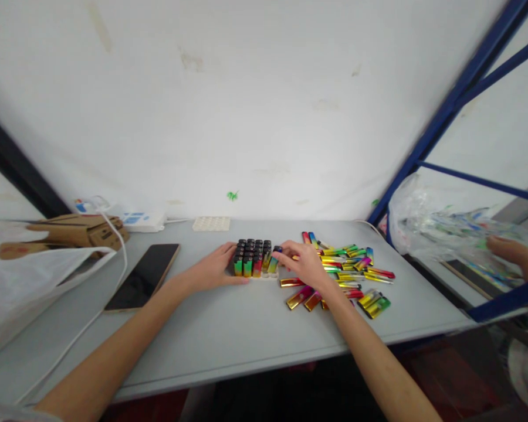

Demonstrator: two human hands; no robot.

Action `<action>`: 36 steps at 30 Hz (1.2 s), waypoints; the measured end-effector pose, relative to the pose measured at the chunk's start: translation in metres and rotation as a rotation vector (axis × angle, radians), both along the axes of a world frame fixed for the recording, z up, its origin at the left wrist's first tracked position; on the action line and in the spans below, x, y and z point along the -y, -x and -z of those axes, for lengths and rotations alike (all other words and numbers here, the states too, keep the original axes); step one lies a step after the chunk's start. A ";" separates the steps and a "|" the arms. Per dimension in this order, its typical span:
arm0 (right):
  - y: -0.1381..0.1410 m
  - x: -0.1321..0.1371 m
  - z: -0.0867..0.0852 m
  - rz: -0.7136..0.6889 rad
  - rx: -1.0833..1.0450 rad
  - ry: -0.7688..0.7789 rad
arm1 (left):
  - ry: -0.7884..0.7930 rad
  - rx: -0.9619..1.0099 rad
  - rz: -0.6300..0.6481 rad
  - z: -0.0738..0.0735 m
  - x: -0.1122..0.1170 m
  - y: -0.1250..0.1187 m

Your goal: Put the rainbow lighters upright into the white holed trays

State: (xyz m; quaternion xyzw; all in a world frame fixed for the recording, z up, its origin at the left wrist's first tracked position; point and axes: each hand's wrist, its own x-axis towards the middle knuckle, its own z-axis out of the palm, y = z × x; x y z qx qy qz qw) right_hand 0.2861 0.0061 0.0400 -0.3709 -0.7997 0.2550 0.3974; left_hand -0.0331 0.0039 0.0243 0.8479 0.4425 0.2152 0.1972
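Upright lighters [247, 266] with black tops and shiny coloured bodies stand in rows in a white tray [259, 278] on the table. My left hand [215, 268] grips the left side of this group, thumb at the front corner and fingers toward the back. At the tray's right end, my right hand [305, 265] pinches a lighter [273, 262] with a dark top, slightly tilted; whether its base sits in a slot I cannot tell. Many loose lighters [345, 266] in gold, green, red and purple lie scattered beside and beyond my right hand.
A phone [144, 276] lies on the left, near a white cable [122, 266], plastic bag [30, 287] and cardboard box [81, 230]. Another white tray [211, 224] rests by the wall. Past the blue frame [440, 132], another person's hand [510, 249] is near clear plastic bags [426, 214].
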 end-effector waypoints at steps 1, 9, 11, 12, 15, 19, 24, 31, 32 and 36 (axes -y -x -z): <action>0.000 0.000 0.001 -0.011 0.020 0.023 | -0.003 -0.001 0.000 0.000 0.000 0.000; 0.001 0.000 0.005 0.033 0.312 -0.101 | -0.004 -0.016 0.005 -0.001 0.000 -0.002; 0.005 0.002 0.003 0.080 0.417 -0.152 | -0.014 -0.013 0.014 0.000 -0.001 -0.001; 0.008 0.003 0.001 0.094 0.465 -0.168 | -0.020 -0.011 0.016 0.000 -0.001 -0.001; 0.013 0.006 -0.001 0.092 0.539 -0.176 | -0.022 -0.015 0.006 0.002 -0.002 0.001; -0.003 0.001 -0.005 0.119 0.451 -0.151 | -0.015 -0.027 0.001 0.005 -0.004 0.001; -0.062 -0.005 -0.020 0.223 0.273 -0.134 | -0.012 -0.074 -0.036 0.007 -0.005 0.002; -0.154 0.023 -0.010 0.169 0.509 -0.036 | -0.024 -0.059 -0.020 0.005 -0.003 -0.001; -0.161 0.026 -0.004 0.184 0.528 -0.034 | -0.028 -0.049 -0.012 0.005 -0.003 -0.001; -0.166 0.027 0.013 0.233 0.520 -0.048 | -0.031 -0.001 -0.010 0.006 -0.004 0.000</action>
